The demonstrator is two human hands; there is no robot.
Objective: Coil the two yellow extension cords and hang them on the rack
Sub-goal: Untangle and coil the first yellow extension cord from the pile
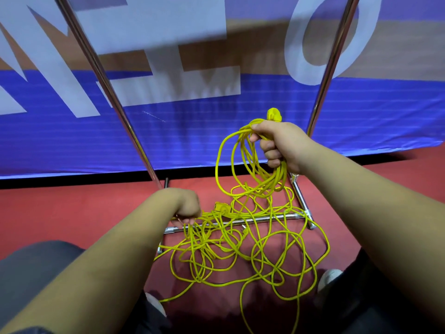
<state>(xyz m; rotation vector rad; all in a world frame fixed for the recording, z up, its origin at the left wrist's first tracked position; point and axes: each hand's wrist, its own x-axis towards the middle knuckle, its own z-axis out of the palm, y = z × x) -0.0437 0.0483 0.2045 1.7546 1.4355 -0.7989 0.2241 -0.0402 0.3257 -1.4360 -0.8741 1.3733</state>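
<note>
My right hand (279,145) is raised and grips several loops of a yellow extension cord (231,165), with a yellow plug (274,115) sticking up above the fist. The loops hang down to a tangled heap of yellow cord (240,251) on the red floor. My left hand (187,208) is low at the heap's left edge and pinches strands there. A second yellow plug end (221,209) lies just right of that hand. The metal rack's base bar (255,220) runs under the tangle, and its two uprights (106,78) rise on either side.
A blue and white banner (192,131) stands right behind the rack. The right upright (332,68) passes close behind my right hand. My dark-trousered knees and white shoes (328,279) flank the heap near the bottom of the view.
</note>
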